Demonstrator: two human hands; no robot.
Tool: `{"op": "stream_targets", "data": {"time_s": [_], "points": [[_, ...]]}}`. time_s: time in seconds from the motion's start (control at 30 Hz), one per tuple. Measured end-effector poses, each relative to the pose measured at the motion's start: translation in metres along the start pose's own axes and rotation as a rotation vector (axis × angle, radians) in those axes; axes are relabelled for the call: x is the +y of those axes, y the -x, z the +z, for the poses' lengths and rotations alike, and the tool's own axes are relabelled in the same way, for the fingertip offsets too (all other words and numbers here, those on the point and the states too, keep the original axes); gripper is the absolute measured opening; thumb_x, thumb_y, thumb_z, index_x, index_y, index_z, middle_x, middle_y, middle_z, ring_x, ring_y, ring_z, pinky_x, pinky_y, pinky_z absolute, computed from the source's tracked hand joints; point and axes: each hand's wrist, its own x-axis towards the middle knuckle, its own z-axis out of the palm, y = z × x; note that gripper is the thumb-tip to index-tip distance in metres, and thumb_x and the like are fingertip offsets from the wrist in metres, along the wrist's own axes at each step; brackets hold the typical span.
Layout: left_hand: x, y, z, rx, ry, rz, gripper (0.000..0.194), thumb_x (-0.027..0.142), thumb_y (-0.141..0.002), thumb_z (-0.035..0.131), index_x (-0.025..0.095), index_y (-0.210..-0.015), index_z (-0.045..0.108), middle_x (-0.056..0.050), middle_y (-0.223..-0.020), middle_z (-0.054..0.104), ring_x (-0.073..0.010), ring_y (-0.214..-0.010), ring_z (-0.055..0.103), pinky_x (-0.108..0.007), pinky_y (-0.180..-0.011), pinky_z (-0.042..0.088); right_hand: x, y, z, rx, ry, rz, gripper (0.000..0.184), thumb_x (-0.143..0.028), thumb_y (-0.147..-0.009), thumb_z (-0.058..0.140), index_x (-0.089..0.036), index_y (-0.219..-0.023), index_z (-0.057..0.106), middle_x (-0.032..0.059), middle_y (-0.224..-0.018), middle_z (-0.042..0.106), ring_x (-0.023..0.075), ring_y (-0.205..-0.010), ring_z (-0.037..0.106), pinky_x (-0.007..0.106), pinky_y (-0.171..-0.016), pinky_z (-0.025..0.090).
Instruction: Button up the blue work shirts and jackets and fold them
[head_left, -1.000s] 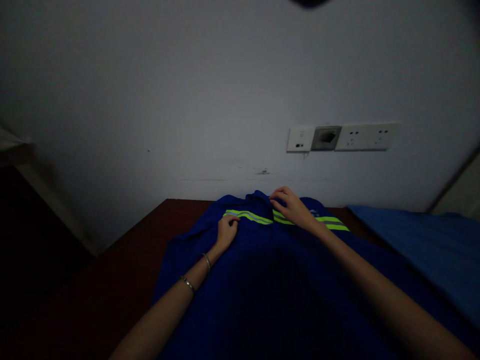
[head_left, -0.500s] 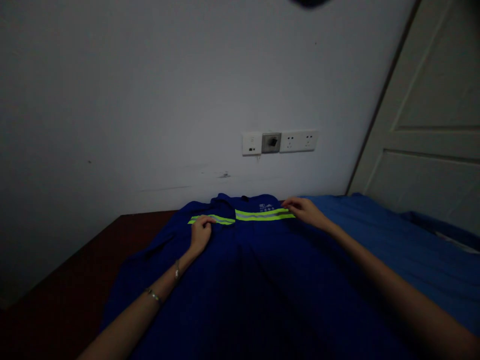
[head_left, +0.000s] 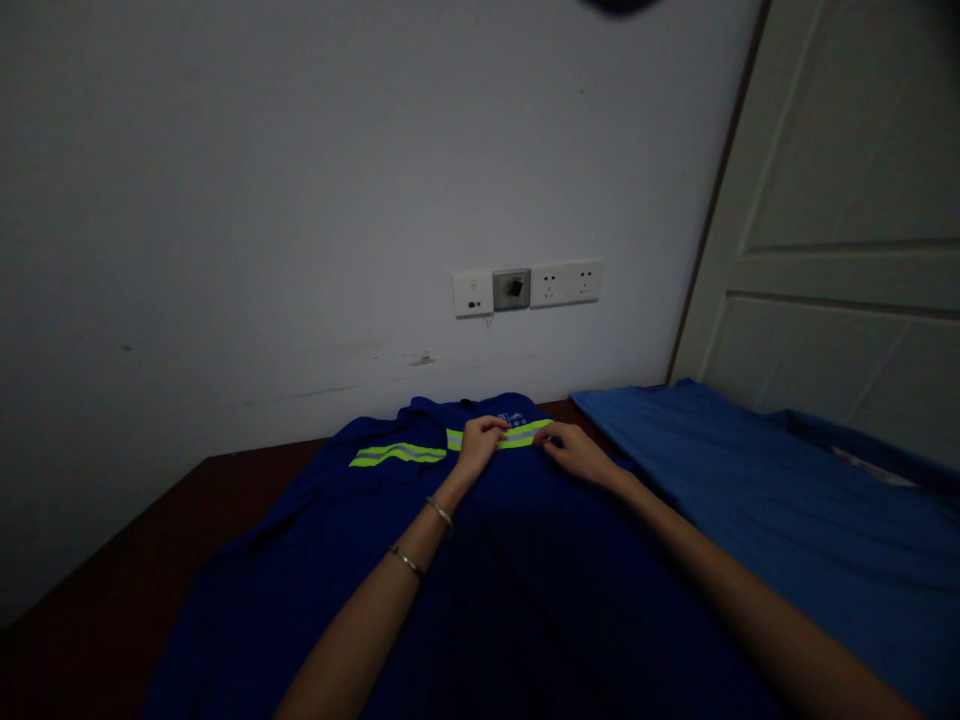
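Note:
A dark blue work jacket (head_left: 420,530) lies spread out, its collar end toward the wall. Yellow-green reflective bands (head_left: 397,454) with a grey middle cross its chest, and a small white print (head_left: 516,419) shows above the right band. My left hand (head_left: 480,446), with two bracelets on the wrist and forearm, rests at the middle of the right band, fingers bent together on the cloth. At the outer end of that band my right hand (head_left: 576,452) has its thumb and fingers pinched on the fabric. The fingertips are small and dim.
Beneath the jacket is a dark red-brown surface (head_left: 225,490). A lighter blue cloth (head_left: 720,470) lies to the right, near a panelled white door (head_left: 840,340). Wall sockets (head_left: 551,285) and a grey switch plate (head_left: 511,289) sit on the wall behind.
My left hand has moved right, from the left band to the right one. My right hand has shifted slightly inward and down onto the band's end. The view has turned a little right.

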Motion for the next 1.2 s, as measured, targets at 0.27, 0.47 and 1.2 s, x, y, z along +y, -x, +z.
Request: {"op": "stream_targets", "data": {"time_s": [0.27, 0.47, 1.2], "points": [[-0.021, 0.012, 0.01, -0.536, -0.47, 0.484, 0.022, 0.025, -0.072, 0.057, 0.015, -0.09, 0.065, -0.006, -0.093, 0.063, -0.0169, -0.087, 0.056, -0.027, -0.081, 0.041, 0.017, 0.0, 0.002, 0.006, 0.016, 0.061, 0.024, -0.016, -0.075, 0.045, -0.017, -0.087, 0.066, 0.0067, -0.093, 0.065, 0.0182, -0.087, 0.059, 0.029, -0.081, 0.042], [-0.028, 0.008, 0.005, -0.555, -0.53, 0.545, 0.026, 0.029, -0.074, 0.058, 0.015, -0.095, 0.063, -0.008, -0.096, 0.059, -0.0182, -0.09, 0.053, -0.028, -0.085, 0.038, 0.015, 0.001, 0.002, -0.007, 0.003, 0.058, 0.023, -0.018, -0.075, 0.045, -0.018, -0.085, 0.066, 0.0061, -0.09, 0.066, 0.0182, -0.083, 0.06, 0.029, -0.077, 0.044], [-0.039, -0.007, 0.0, -0.296, -0.17, 0.165, 0.024, 0.024, -0.074, 0.05, 0.009, -0.077, 0.068, -0.006, -0.075, 0.067, -0.0158, -0.069, 0.057, -0.024, -0.064, 0.041, -0.007, 0.002, -0.01, 0.103, -0.1, -0.068, 0.021, -0.021, -0.076, 0.048, -0.016, -0.089, 0.063, 0.0042, -0.084, 0.065, 0.0135, -0.071, 0.057, 0.025, -0.066, 0.044]]}}
